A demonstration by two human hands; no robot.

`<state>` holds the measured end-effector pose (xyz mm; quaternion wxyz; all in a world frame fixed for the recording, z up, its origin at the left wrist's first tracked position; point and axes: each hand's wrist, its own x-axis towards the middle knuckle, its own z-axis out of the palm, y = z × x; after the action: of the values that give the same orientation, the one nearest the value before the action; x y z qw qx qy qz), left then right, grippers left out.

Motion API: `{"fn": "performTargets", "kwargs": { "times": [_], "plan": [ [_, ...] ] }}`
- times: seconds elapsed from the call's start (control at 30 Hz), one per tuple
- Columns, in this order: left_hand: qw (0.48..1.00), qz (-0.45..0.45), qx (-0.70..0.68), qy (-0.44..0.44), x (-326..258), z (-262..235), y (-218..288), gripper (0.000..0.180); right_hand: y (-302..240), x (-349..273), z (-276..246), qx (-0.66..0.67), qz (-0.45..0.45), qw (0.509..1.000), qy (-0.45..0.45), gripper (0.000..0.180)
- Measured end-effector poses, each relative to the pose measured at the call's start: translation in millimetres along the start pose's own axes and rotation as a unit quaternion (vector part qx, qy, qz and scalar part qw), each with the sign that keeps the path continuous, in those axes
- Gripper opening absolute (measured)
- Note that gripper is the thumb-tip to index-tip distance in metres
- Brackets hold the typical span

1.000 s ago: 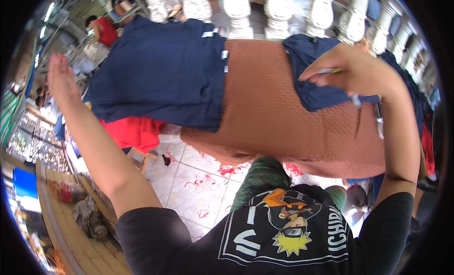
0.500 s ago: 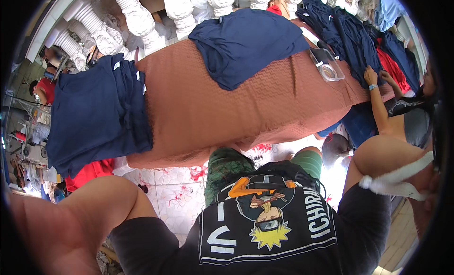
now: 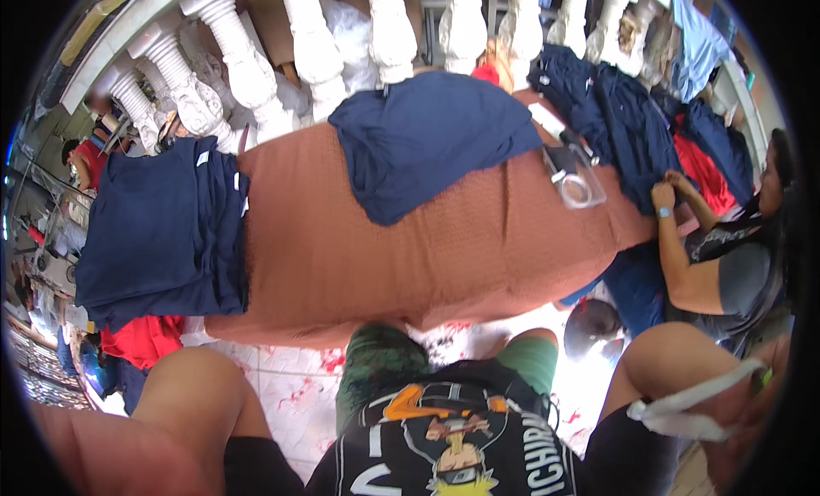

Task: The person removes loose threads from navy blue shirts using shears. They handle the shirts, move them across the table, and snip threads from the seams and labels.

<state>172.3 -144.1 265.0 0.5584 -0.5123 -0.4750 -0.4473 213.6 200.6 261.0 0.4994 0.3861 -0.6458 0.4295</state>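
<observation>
White strip low at right, draped across the right forearm, one end trailing toward the right hand at the picture's rim. Thin, limp, crumpled; probably very light and soft, likely to slip off bare skin if merely draped. Best pinched near an end, or gathered in the fist, rather than balanced on the arm. Grip of the right hand on it: cannot tell, too blurred and cut by the rim. Left hand low at left, close to the lens, a blur; fingers not readable, nothing visible in it.

Beyond both arms, a table under a brown cloth. On its middle, a loose navy garment, rumpled, hanging partly over the far edge. At the left end, a stack of folded navy garments, something red below it. At the right end, a clear tape holder, then more navy and red clothes. There too, a co-worker, hands on that pile. Behind the table, white balusters. Below, a pale tiled floor with red flecks.
</observation>
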Motion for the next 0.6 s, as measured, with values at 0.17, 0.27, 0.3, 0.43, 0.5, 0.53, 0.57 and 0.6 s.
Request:
{"fn": "performTargets", "kwargs": {
  "times": [0.17,0.27,0.3,0.43,0.5,0.53,0.57,0.6],
  "plan": [
    [0.992,-0.068,0.099,0.023,-33.2,20.1,-42.0,0.025,53.9,-18.5,27.7,-0.015,0.154,0.987,0.037,0.027],
    [0.966,-0.182,0.181,0.022,-75.5,39.2,-96.1,0.022,138.8,-62.1,79.6,-0.031,0.341,0.939,-0.01,0.026],
    [0.946,-0.254,0.202,-0.001,-90.3,50.4,-118.7,0.021,175.2,-83.7,94.2,-0.008,0.373,0.927,-0.047,0.023],
    [0.811,-0.563,0.135,-0.085,-247.8,63.7,-225.3,0.038,253.4,-194.9,127.5,-0.049,0.558,0.811,-0.17,0.018],
    [0.778,-0.533,0.286,-0.171,-304.3,56.5,-240.4,0.049,264.4,-220.9,135.1,-0.028,0.574,0.804,-0.155,0.017],
    [0.743,-0.528,0.345,-0.226,-308.7,61.2,-237.9,0.051,265.2,-226.4,134.5,-0.023,0.585,0.797,-0.146,0.016],
    [0.703,-0.518,0.4,-0.279,-312.4,65.4,-234.9,0.054,267.8,-230.4,133.4,-0.015,0.59,0.796,-0.134,0.016],
    [0.658,-0.502,0.453,-0.33,-314.8,69.4,-235.4,0.056,270.1,-233.4,133.1,-0.008,0.594,0.795,-0.121,0.016]
  ]
}}
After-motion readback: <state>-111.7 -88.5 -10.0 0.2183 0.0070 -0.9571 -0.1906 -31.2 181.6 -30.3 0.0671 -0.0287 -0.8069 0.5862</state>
